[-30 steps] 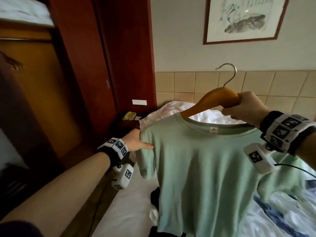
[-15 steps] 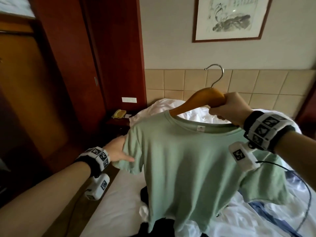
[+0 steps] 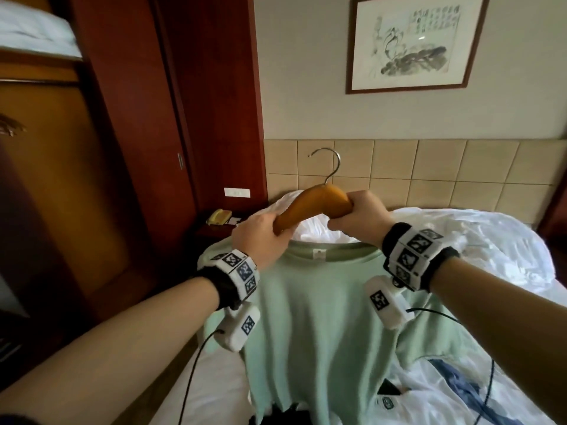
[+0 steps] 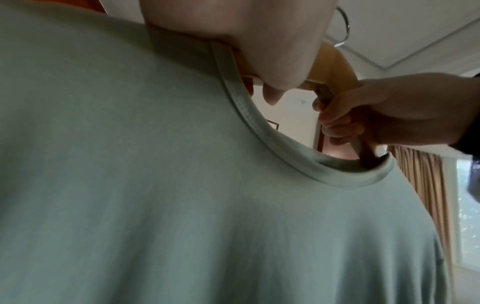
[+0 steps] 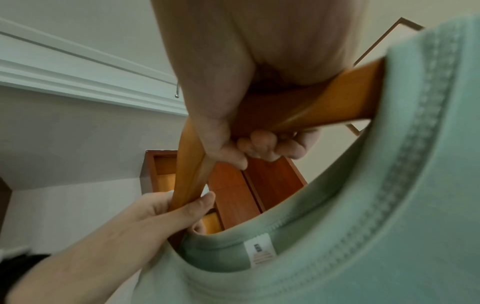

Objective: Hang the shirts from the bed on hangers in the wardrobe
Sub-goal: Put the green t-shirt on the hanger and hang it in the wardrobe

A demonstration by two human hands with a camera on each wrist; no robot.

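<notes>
I count one pale green cotton T-shirt (image 3: pixel 322 317) and one curved wooden hanger with a metal hook (image 3: pixel 310 207). Other clothes lie on the white bed (image 3: pixel 478 240) under the shirt, dark and blue ones, but I cannot count them.

The room has a red-brown wooden wardrobe (image 3: pixel 101 167) on the left, a beige tiled wall band (image 3: pixel 429 167) behind the bed, a framed ink painting (image 3: pixel 414 44) above it, and a yellow telephone (image 3: pixel 218 216) on a small night table.

I hold the hanger up over the bed with both arms stretched forward. My left hand (image 3: pixel 260 237) is closed around the left arm of the hanger, just at the collar. My right hand (image 3: pixel 359 219) is clamped around the hanger just right of its top. The shirt hangs from the hanger, the right hanger arm inside the neck opening, the hem down near the bed.
</notes>
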